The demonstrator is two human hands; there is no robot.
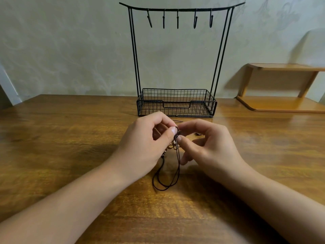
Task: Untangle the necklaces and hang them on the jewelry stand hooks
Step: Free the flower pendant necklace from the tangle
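While pinching the dark cord [177,132] between thumb and forefinger, left hand [147,143] curling closed around it, thumb tip pressing at the very top of the strands. Meeting it fingertip to fingertip, right hand [209,145] also pinching the same cord just beside the left thumb, forefinger and thumb nipping it, other fingers loosely bent underneath. Hanging straight below the pinch, a small gold-coloured metal piece [173,146] lying partly hidden between the two hands; shape too small to tell. Dangling further down toward the wrists, the necklaces [164,180] trailing as thin black loops, lowest bends lying on the wooden table [70,138]; how many separate strands, cannot tell. Peeking out just beyond the fingertips, another short stretch of dark cord [177,122] lying on the table. Standing past that, well clear of both hands, the black wire jewelry stand [176,103] with its mesh tray at the bottom and twin uprights at each side. Hanging high above the fingers from the curved top bar, five hooks [177,19], all bare, nothing hung yet. Sitting far off to the right of the right hand, a light wooden shelf [281,103] against the pale wall [70,50].
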